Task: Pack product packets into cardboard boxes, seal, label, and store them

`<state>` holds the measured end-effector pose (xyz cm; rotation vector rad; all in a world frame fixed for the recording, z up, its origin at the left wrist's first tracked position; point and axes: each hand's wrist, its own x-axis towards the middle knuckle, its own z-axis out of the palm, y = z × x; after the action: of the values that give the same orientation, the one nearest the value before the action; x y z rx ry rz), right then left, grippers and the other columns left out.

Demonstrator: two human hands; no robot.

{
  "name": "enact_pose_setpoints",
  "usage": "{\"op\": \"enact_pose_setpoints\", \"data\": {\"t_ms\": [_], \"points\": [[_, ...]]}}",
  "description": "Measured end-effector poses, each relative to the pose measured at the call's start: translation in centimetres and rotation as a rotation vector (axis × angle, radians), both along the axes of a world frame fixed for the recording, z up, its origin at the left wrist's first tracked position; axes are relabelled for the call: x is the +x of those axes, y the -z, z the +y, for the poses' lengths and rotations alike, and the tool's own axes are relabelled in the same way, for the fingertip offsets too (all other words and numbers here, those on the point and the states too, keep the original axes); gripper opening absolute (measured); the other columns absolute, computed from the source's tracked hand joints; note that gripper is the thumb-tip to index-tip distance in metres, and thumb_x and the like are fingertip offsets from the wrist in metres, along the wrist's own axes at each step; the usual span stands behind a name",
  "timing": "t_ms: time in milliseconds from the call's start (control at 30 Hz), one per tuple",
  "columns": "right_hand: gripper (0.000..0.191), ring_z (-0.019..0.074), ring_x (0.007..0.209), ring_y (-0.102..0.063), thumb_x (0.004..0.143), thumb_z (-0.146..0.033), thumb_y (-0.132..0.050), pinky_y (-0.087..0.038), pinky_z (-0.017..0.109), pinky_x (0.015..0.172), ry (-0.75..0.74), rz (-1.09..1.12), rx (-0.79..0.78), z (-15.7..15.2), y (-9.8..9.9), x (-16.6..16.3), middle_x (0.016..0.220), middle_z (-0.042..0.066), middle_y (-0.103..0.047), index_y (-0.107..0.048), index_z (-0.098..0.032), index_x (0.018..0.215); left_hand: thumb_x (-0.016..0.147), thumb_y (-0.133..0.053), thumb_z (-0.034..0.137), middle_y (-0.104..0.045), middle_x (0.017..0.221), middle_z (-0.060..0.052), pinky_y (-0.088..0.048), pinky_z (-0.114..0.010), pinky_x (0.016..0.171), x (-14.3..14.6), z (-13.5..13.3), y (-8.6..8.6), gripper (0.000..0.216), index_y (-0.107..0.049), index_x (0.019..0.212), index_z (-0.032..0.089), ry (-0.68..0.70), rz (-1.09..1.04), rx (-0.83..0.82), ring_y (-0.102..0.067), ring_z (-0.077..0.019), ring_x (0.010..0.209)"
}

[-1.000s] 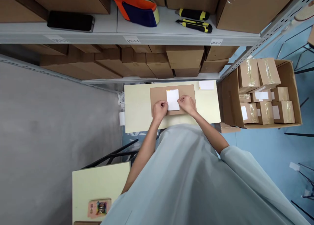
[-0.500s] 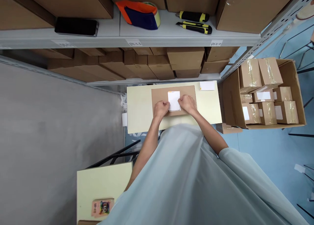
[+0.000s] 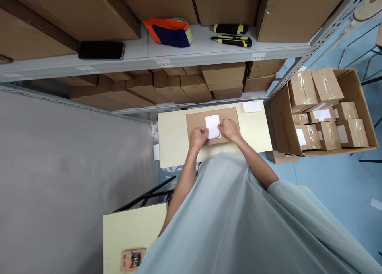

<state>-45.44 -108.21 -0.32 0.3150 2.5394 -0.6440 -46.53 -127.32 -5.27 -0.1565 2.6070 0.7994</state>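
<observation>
The white label point(image 3: 213, 126) has curled at its near edge, pinched by left hand point(image 3: 198, 137) and right hand point(image 3: 229, 129), fingertips hidden.

place: stockroom | signs: labelled metal shelving point(image 3: 167, 58) with cartons point(image 3: 223, 75) | taped parcels in open box point(image 3: 325, 110)

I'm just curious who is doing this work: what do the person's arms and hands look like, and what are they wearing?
Two bare arms reach out of a loose, pale blue-grey top with short, wide sleeves. The left hand and right hand wear no gloves. No watch, ring or bracelet shows, and no cables or markings appear on either arm.
</observation>
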Motion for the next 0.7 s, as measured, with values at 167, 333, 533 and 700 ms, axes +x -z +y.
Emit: {"op": "enact_pose_setpoints", "data": {"t_ms": [167, 333, 533, 700], "points": [[0.032, 0.0306, 0.121, -0.074, 0.110, -0.030, -0.052, -0.053, 0.034, 0.095, 0.001, -0.004, -0.012, 0.0, -0.6, 0.2, 0.127, 0.016, -0.080, -0.081, -0.019, 0.116, 0.097, -0.059, 0.039, -0.080, 0.096, -0.008, -0.048, -0.032, 0.084, 0.1, -0.1, -0.3, 0.024, -0.070, 0.083, 0.023, 0.011, 0.000, -0.003, -0.069, -0.0242, 0.091], [0.033, 0.0311, 0.121, -0.074, 0.111, -0.030, -0.050, -0.053, 0.034, 0.095, 0.001, 0.005, -0.019, 0.0, -0.4, 0.3, 0.127, 0.016, -0.081, -0.081, -0.019, 0.114, 0.097, -0.060, 0.041, -0.079, 0.095, -0.008, -0.048, -0.033, 0.083, 0.0, -0.2, -0.3, 0.025, -0.070, 0.083, 0.023, 0.008, -0.010, -0.008, -0.069, -0.0249, 0.091], [0.034, 0.0294, 0.121, -0.075, 0.113, -0.038, -0.051, -0.053, 0.033, 0.095, 0.011, 0.020, -0.017, 0.0, 0.0, 0.4, 0.126, 0.015, -0.082, -0.079, -0.020, 0.116, 0.099, -0.058, 0.043, -0.079, 0.095, -0.006, -0.047, -0.031, 0.082, 0.2, -0.3, -0.2, 0.028, -0.069, 0.082, 0.024, 0.011, -0.008, -0.001, -0.070, -0.0240, 0.091], [0.046, 0.0309, 0.122, -0.075, 0.108, -0.057, -0.060, -0.053, 0.034, 0.097, 0.004, 0.018, -0.001, -0.5, 0.5, 0.4, 0.124, 0.019, -0.081, -0.076, -0.016, 0.120, 0.100, -0.057, 0.041, -0.079, 0.096, -0.007, -0.047, -0.032, 0.082, 0.4, -0.3, -0.2, 0.027, -0.067, 0.082, 0.024, 0.023, 0.012, 0.005, -0.069, -0.0240, 0.091]]}}
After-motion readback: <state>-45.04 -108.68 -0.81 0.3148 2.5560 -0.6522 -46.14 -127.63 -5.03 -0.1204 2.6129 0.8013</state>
